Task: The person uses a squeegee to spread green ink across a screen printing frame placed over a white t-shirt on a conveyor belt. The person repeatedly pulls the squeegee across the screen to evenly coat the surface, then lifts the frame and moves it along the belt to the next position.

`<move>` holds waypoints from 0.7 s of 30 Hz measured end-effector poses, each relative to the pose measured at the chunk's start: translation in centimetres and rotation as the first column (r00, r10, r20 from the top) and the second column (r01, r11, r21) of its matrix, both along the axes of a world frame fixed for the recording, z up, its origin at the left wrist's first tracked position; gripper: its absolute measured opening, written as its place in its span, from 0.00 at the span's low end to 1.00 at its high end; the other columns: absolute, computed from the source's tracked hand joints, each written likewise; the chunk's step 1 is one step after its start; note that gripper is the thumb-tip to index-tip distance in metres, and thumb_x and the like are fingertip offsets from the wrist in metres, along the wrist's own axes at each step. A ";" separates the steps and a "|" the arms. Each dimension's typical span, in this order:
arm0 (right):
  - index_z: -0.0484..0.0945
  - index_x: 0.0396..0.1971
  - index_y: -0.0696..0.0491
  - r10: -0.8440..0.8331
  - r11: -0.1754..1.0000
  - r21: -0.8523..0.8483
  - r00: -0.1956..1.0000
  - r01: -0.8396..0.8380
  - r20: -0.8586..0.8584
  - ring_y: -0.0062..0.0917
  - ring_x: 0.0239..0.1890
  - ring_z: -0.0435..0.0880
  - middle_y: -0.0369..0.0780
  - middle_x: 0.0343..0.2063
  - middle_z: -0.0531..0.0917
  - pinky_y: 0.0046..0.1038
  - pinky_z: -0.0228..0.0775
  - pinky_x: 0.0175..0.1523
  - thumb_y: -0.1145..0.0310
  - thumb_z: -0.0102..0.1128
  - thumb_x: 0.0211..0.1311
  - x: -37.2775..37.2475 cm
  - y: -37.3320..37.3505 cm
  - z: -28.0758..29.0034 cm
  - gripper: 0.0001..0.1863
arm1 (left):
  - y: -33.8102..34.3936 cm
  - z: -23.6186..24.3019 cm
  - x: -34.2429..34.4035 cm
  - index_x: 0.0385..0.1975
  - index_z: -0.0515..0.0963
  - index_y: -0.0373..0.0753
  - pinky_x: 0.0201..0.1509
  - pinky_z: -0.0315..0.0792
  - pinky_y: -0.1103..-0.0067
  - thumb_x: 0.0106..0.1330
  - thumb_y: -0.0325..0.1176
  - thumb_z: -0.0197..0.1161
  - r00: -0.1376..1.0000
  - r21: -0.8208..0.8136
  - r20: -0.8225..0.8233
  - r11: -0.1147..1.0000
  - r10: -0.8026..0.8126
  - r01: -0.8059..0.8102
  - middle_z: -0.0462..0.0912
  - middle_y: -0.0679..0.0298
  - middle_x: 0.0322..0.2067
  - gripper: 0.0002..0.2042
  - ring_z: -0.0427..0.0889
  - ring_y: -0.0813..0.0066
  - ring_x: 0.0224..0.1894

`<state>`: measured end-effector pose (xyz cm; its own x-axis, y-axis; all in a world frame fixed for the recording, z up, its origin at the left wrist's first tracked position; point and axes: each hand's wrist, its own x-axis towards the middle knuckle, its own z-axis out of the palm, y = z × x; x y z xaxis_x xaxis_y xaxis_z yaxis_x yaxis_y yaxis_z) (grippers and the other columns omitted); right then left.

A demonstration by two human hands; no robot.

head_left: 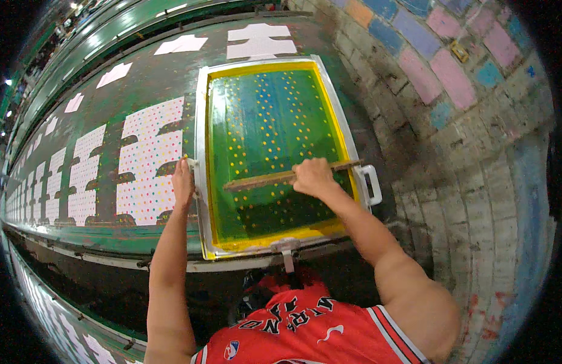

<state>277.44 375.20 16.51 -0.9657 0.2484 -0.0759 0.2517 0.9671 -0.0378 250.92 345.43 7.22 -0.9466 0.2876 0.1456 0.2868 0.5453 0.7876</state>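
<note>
A screen-printing frame point(201, 130) with silvery metal edges lies on the long dark table. Its green mesh point(244, 212) carries yellow dots in columns, with a yellow border and a bluish patch at the far end. My right hand point(313, 178) is closed over a long wooden squeegee point(257, 181), which lies across the mesh, slightly tilted up to the right. At the frame's left side, my left hand point(183, 183) is closed round a side handle, mostly hidden by the fingers. A matching white handle point(372, 185) sticks out on the right.
Left of the frame, white cut pieces with coloured dots point(150, 161) lie in a row along the table. Plain pale pieces point(261, 41) lie along the far side. A metal clamp point(287, 252) sits at the frame's near edge. Brick paving point(469, 164) runs along the right.
</note>
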 end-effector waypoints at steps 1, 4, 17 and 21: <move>0.88 0.29 0.49 -0.006 1.000 -0.004 1.000 0.006 0.002 0.42 0.28 0.87 0.46 0.22 0.85 0.43 0.78 0.34 0.54 0.69 0.46 2.3 -1.6 -0.1 0.15 | 0.0 -0.4 -0.3 0.59 0.75 0.38 0.49 0.73 0.59 0.79 0.48 0.40 0.999 -0.011 -0.047 1.000 -0.004 0.004 0.84 0.43 0.44 0.24 0.82 0.43 0.46; 0.82 0.24 0.52 -0.007 0.995 -0.099 1.000 0.006 -0.013 0.41 0.27 0.87 0.45 0.21 0.84 0.44 0.77 0.31 0.64 0.64 0.38 8.6 -6.2 -0.4 0.10 | -0.1 -1.6 -1.2 0.57 0.75 0.36 0.51 0.74 0.58 0.79 0.46 0.39 0.985 -0.002 -0.167 0.999 -0.052 0.052 0.83 0.44 0.47 0.23 0.81 0.43 0.50; 0.77 0.21 0.51 0.087 0.996 0.025 0.958 -0.083 -0.275 0.37 0.24 0.85 0.39 0.20 0.81 0.40 0.76 0.28 0.66 0.62 0.32 14.4 -9.8 -1.6 0.10 | -0.5 -1.5 -1.1 0.55 0.75 0.38 0.51 0.72 0.57 0.78 0.50 0.39 0.994 0.117 -0.011 0.987 -0.111 0.111 0.82 0.41 0.46 0.24 0.82 0.40 0.49; 0.78 0.21 0.51 0.095 0.994 -0.029 0.970 -0.105 -0.225 0.38 0.25 0.85 0.40 0.21 0.83 0.42 0.76 0.28 0.65 0.63 0.34 13.5 -9.5 -0.2 0.10 | -0.4 -1.2 -0.6 0.57 0.76 0.39 0.53 0.72 0.59 0.78 0.50 0.40 0.997 0.092 0.052 0.994 -0.062 0.057 0.82 0.41 0.47 0.24 0.81 0.40 0.51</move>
<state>290.93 365.72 16.27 -0.9792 0.1508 0.1360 0.1346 0.9834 -0.1215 250.36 345.01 6.04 -0.9356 0.3313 0.1224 0.2719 0.4544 0.8483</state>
